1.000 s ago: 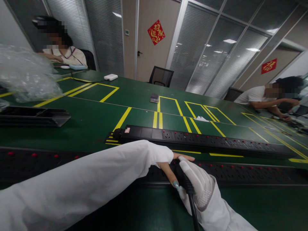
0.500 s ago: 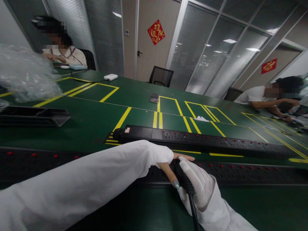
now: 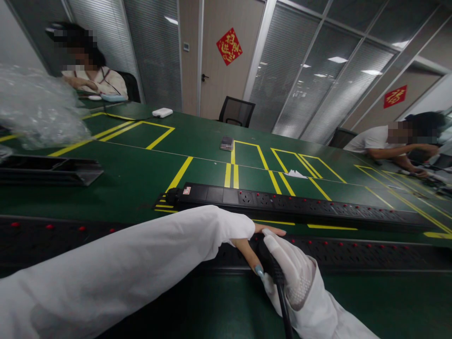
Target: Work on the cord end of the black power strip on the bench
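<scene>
My right hand (image 3: 291,268), in a white glove with a dotted cuff, is closed around a black plug (image 3: 267,256) with a thick cable running down toward me. The plug sits over the nearer black power strip (image 3: 339,254), which has red lights or buttons along it. My left hand (image 3: 252,252) comes from the left in a white sleeve. Its thumb and a finger are spread around the plug side and rest on the strip; its other fingers are hidden. Beyond both hands lies a second long black power strip (image 3: 282,202) with a small label at its left end.
Clear plastic wrap (image 3: 38,108) and a black open profile (image 3: 49,170) are at the left. Yellow tape marks the green table (image 3: 141,174). A small dark box (image 3: 226,143) and white paper (image 3: 295,174) lie farther back. Two people (image 3: 106,82) (image 3: 374,141) sit across the table.
</scene>
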A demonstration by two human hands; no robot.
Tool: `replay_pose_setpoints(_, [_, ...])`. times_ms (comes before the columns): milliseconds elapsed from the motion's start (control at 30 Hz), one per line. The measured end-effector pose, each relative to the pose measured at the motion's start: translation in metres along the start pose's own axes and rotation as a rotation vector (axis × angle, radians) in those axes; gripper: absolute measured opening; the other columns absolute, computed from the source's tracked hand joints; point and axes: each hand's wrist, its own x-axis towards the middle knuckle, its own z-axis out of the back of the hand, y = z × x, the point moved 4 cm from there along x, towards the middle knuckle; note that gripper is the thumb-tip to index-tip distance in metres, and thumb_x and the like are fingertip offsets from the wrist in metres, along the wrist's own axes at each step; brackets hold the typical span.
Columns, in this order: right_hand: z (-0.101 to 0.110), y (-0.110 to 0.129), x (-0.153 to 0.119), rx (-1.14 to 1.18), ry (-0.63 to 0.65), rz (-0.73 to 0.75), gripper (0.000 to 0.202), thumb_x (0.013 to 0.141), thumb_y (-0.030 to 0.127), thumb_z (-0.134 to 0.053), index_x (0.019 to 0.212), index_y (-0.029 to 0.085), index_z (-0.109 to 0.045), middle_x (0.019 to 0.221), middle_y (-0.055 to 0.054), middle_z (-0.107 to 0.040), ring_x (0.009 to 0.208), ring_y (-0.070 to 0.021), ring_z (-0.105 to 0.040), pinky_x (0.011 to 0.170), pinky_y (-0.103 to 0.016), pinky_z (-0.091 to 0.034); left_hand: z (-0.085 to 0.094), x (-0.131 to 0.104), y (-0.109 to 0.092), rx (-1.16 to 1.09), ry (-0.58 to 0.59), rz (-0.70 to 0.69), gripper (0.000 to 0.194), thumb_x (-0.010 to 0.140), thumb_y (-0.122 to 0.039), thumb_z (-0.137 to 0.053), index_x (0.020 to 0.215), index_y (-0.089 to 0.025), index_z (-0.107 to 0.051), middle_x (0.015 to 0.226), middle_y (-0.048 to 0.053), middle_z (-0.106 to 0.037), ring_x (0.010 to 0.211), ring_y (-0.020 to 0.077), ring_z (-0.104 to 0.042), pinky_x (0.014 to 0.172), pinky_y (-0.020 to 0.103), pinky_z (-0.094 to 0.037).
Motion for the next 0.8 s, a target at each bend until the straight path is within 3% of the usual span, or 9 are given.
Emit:
replay_pose_setpoints(233, [-0.005,-0.005,-0.008,-0.06,-0.004,0.012,0.056,0.081,0.036,-0.051,0.133,0.018,-0.041,0.119,-0.012,-0.059,0.103,-0.0288,-0.06,0.082,-0.042,-0.055,0.0,-0.001,0.011,-0.007,-0.008,0.029,0.108,0.049,-0.05,-0.081,0.14,-0.024,-0.028,0.137,0.002,-0.044,0.129,0.0252,-0.036,0.109,0.033,-0.021])
replay_pose_setpoints(433, [-0.01,-0.01,-0.01,-0.053,-0.013,0.044,0.06,0.08,0.042,-0.053,0.134,0.019,-0.04,0.119,-0.012,-0.059,0.099,-0.0287,-0.063,0.08,-0.041,-0.056,-0.002,0.001,0.01,-0.021,-0.018,0.033,0.105,0.049,-0.052,-0.081,0.138,-0.024,-0.033,0.141,0.002,-0.039,0.13,0.0247,-0.034,0.11,0.033,-0.02])
replay_pose_setpoints(800, [-0.007,-0.005,-0.002,-0.022,0.0,0.036,0.057,0.081,0.036,-0.053,0.134,0.019,-0.04,0.119,-0.012,-0.059,0.102,-0.0284,-0.062,0.082,-0.039,-0.055,-0.001,-0.003,-0.004,0.002,0.006,0.079,0.102,0.051,-0.051,-0.08,0.137,-0.022,-0.035,0.142,0.003,-0.037,0.132,0.0243,-0.032,0.11,0.033,-0.02])
